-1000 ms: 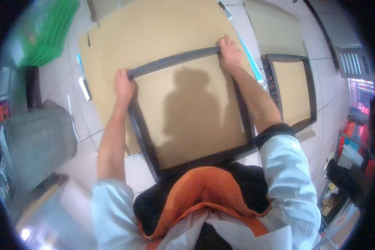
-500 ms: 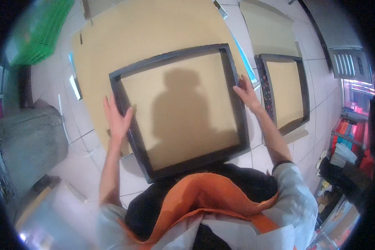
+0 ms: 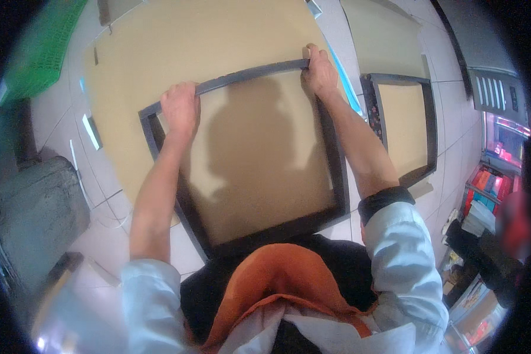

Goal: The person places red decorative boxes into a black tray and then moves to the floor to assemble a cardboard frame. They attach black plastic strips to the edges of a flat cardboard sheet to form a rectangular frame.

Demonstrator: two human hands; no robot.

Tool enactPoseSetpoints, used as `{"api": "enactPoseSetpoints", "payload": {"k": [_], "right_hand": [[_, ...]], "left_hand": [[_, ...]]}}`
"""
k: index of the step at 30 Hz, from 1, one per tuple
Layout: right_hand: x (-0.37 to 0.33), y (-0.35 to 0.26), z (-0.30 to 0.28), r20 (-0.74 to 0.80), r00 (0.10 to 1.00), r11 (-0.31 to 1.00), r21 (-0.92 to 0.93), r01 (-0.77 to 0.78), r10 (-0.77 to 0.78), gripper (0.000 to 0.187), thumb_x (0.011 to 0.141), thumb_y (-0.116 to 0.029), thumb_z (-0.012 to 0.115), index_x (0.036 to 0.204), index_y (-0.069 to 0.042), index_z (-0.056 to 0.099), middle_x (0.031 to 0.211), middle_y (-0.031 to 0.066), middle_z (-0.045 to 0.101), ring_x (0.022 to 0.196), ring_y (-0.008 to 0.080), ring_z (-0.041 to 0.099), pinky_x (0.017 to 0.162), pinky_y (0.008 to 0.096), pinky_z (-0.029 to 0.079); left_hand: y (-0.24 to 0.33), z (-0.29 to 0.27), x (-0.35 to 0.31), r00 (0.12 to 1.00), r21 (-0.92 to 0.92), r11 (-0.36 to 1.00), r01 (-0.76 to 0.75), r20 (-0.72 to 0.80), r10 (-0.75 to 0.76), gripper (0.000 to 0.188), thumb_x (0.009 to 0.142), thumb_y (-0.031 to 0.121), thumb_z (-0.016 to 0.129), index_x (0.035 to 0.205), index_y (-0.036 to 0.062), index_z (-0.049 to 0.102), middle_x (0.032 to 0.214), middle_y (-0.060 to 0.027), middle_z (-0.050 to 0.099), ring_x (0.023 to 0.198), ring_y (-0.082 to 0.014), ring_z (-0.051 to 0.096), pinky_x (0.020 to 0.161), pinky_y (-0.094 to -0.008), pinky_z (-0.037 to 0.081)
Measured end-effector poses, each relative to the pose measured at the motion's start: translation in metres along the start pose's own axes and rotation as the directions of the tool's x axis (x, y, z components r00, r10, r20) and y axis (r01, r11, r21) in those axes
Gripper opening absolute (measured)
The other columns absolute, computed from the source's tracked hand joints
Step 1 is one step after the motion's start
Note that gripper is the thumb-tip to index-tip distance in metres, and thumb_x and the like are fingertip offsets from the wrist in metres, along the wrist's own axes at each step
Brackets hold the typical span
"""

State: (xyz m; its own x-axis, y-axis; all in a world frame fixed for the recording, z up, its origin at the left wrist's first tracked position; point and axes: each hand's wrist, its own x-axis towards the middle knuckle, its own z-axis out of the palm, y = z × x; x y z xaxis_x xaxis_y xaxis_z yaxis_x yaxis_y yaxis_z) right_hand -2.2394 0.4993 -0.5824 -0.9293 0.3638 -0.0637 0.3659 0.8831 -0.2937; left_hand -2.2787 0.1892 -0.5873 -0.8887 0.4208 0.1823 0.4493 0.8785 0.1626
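A large black rectangular frame point(image 3: 251, 73) stands before me on a tan sheet of board point(image 3: 165, 35). My left hand point(image 3: 182, 107) is closed over its far bar, near the far left corner. Toward the far right corner, my right hand point(image 3: 321, 69) grips the same bar, fingers wrapped over the edge. The frame's near bar point(image 3: 277, 229) lies close to my body, in front of an orange cloth point(image 3: 283, 271). Tan board shows through the opening, with a dark shadow across it.
To the right, a second, smaller black frame point(image 3: 432, 127) lies over tan board on pale floor tiles. A green plastic basket point(image 3: 44, 59) stands at the far left, with a grey block-like object point(image 3: 38, 206) nearer. Shelves with red items point(image 3: 495, 184) line the right.
Both hands have moved from the frame's sides up to its far bar and closed on it. The frame's far left corner has shifted slightly left.
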Motion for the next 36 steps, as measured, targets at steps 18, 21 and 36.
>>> {"api": "enactPoseSetpoints", "payload": {"k": [18,21,36], "right_hand": [[-0.28,0.102,-0.055,0.608,0.794,0.546,0.659,-0.518,0.019,0.057,0.089,-0.022,0.049,0.134,0.001,0.023,0.134,0.0132,0.032,0.124,0.0213,0.029,0.104,0.0322,0.021],[-0.319,0.101,-0.028,0.596,0.802,0.551,0.661,-0.51,0.027,0.055,0.088,-0.024,0.049,0.133,-0.002,0.026,0.124,0.0105,0.04,0.115,0.0185,0.036,0.098,0.0308,0.027],[-0.306,0.169,-0.111,0.236,0.782,0.097,0.931,-0.353,0.576,0.072,0.083,-0.02,0.059,0.138,-0.003,0.015,0.131,0.0131,0.037,0.116,0.0208,0.04,0.098,0.0325,0.032]], "left_hand": [[-0.048,-0.084,-0.261,0.737,-0.657,0.446,0.608,0.259,-0.624,0.053,0.087,0.025,0.05,0.13,-0.0002,0.032,0.122,-0.017,0.045,0.114,-0.0248,0.042,0.098,-0.0357,0.032],[0.018,-0.083,-0.351,0.665,-0.513,0.449,0.732,0.395,-0.634,0.047,0.089,0.021,0.046,0.128,-0.0014,0.034,0.114,-0.0181,0.05,0.105,-0.0257,0.048,0.092,-0.0357,0.035],[0.082,-0.131,-0.128,0.976,-0.909,0.372,0.189,0.215,0.031,0.055,0.095,0.035,0.021,0.134,-0.0022,0.025,0.14,-0.0147,0.026,0.13,-0.0231,0.024,0.108,-0.0369,0.013]]}}
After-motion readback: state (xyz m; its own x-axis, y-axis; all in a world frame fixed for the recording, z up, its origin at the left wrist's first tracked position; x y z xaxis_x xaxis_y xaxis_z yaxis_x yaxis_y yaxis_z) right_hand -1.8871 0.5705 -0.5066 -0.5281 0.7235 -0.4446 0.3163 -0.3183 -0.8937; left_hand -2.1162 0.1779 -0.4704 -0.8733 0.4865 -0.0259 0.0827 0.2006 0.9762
